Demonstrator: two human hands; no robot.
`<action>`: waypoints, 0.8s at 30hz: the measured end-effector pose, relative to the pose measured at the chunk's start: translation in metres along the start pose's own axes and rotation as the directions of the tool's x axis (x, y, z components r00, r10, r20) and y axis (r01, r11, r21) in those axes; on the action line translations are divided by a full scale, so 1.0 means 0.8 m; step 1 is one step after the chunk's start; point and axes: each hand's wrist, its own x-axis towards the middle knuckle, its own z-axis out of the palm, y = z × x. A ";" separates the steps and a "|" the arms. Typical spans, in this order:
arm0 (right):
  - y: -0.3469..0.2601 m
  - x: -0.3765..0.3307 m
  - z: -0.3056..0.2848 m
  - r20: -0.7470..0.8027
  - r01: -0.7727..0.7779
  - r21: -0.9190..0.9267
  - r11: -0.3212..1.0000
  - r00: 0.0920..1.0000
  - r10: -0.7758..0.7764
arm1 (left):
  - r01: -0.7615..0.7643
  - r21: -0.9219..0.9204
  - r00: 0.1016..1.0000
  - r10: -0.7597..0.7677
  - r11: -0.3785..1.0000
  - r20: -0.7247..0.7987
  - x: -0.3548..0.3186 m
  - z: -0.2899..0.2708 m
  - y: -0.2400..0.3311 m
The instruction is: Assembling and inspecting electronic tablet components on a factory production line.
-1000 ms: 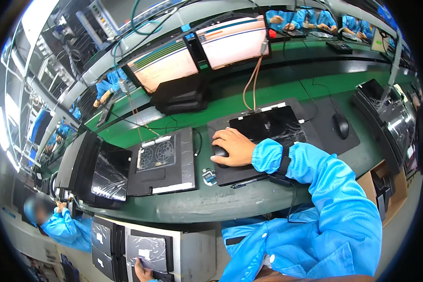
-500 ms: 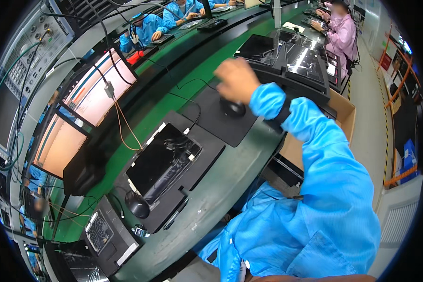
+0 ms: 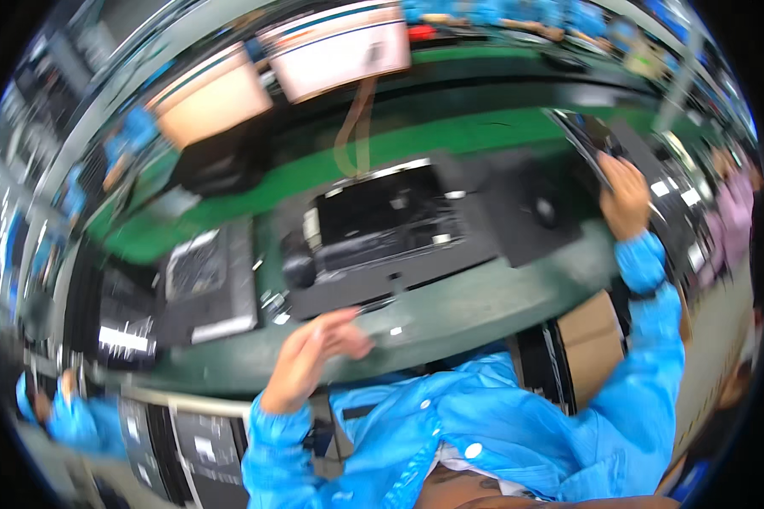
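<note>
Right hand [image 3: 625, 197] closed on a dark flat panel [image 3: 592, 140] toward one o'clock — left hand [image 3: 314, 356] (loose, holding nothing) hovers at six, nearer the opened laptop base [image 3: 390, 222].

Ahead of me two pale lit screens [image 3: 339, 47] stand side by side above the green belt [image 3: 450, 136], a tan cable [image 3: 356, 127] hanging from the nearer one. A second opened device [image 3: 204, 280] lies on the grey counter [image 3: 484, 297] to my left. A brown cardboard box [image 3: 590, 339] sits under the counter edge. People in blue coats [image 3: 59, 416] work around me, blurred.
</note>
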 end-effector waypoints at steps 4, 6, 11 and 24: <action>-0.138 0.067 -0.060 -0.163 0.397 0.394 0.829 0.918 -0.362 | 0.006 -0.405 0.999 -0.021 0.914 -0.032 0.007 0.021 0.008; -0.204 0.102 -0.074 -0.267 0.601 0.492 0.630 0.793 -0.548 | -0.083 -0.544 0.996 0.087 0.835 -0.018 -0.018 0.018 0.000; -0.383 0.184 -0.003 -0.403 0.530 0.714 0.459 0.846 -0.349 | -0.486 -0.288 0.656 0.126 0.825 -0.744 -0.110 -0.005 -0.009; -0.640 0.296 0.178 0.367 0.445 0.713 0.542 0.422 -0.829 | -0.826 -0.211 0.292 0.077 0.523 -0.953 -0.288 -0.052 -0.072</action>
